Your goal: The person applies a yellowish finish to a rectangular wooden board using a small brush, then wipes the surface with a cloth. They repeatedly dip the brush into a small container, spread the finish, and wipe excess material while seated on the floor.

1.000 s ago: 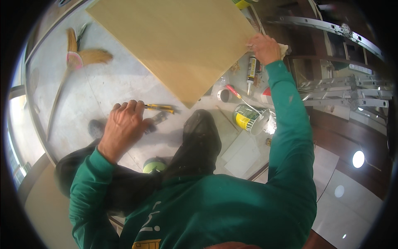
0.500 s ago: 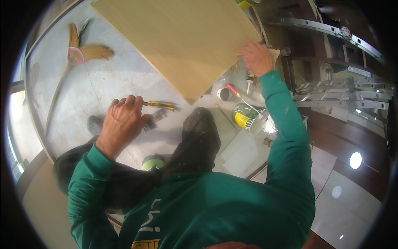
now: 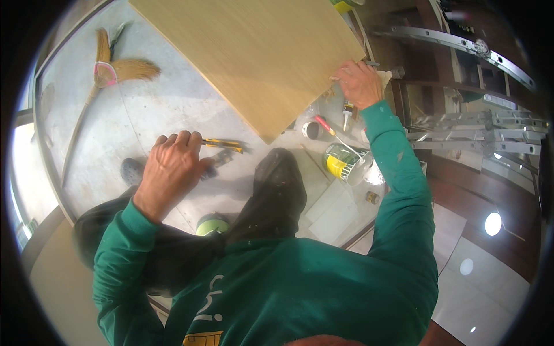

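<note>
A light wood board (image 3: 254, 52) lies across the top of the view, its near corner toward my knee. At its right edge, my right hand (image 3: 359, 85) is closed, fingers bent at the edge. A cream, cloth-like piece (image 3: 385, 76) shows beside this hand; how much of it lies under the fingers is hidden. My left hand (image 3: 172, 170) hangs loosely over my bent leg, thumb apart from the fingers and fingertips turned down out of sight. Beyond its fingers, a yellow and black utility knife (image 3: 225, 145) lies on the floor beside a flat blade-like tool (image 3: 218, 161).
Right of my knee stand a green and yellow paint can (image 3: 337, 162), a red-handled roller (image 3: 324, 124) and a nozzle-tipped tube (image 3: 347, 117). A straw broom (image 3: 105, 75) lies on the floor at upper left. Metal ladders (image 3: 461, 138) are at the right. White tile pieces (image 3: 334, 212) lie nearby.
My right hand has shifted slightly right and nearer along the board's edge. The board's near corner appears a little farther right. My left hand stays almost where it was.
</note>
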`<state>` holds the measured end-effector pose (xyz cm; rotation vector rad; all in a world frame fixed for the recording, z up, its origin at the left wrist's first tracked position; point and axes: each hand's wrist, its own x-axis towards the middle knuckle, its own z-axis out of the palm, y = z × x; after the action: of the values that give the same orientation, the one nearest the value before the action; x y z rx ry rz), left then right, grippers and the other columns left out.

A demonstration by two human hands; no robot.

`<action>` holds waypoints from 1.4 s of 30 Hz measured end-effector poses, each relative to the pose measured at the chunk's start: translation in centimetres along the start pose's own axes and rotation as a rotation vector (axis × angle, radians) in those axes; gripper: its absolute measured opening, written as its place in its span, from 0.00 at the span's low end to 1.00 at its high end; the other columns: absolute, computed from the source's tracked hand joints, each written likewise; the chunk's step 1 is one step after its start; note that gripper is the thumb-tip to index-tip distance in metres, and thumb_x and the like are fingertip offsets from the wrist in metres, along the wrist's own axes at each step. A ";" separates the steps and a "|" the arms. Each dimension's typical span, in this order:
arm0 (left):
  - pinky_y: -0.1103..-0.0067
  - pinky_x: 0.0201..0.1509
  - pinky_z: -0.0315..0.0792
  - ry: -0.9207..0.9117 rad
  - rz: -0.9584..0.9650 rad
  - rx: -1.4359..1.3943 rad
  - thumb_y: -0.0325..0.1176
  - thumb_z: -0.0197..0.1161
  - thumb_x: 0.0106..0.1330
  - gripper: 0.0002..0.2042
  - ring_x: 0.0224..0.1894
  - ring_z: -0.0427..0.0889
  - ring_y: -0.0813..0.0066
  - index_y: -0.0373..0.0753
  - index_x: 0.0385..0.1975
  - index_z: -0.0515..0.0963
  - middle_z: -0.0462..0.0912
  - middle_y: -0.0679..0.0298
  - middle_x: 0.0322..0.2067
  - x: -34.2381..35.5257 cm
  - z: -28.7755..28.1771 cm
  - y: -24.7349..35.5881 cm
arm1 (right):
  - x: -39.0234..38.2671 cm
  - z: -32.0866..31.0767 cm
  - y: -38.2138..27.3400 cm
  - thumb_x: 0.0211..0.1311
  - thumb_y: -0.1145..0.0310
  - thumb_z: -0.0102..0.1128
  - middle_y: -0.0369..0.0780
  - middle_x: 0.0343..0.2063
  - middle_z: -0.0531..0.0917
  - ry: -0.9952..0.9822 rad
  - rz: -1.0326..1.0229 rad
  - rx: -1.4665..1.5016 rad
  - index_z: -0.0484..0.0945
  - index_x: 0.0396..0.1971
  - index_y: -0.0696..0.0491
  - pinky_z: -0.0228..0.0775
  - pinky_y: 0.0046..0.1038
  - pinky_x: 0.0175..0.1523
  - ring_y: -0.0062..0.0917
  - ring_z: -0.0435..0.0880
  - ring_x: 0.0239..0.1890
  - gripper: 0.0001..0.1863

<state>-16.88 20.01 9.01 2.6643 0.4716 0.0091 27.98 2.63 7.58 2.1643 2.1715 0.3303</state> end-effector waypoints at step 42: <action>0.65 0.45 0.73 0.021 -0.030 -0.020 0.40 0.74 0.58 0.21 0.37 0.81 0.55 0.32 0.43 0.75 0.79 0.55 0.32 -1.3 -1.3 0.4 | 1.1 -2.2 -4.8 0.56 0.64 0.67 0.30 0.34 0.82 -0.075 0.159 0.053 0.88 0.32 0.38 0.73 0.38 0.44 0.32 0.81 0.38 0.05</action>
<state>-18.10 19.77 10.43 2.6399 0.5150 0.0322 22.86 3.54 8.92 2.3432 1.9976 0.1979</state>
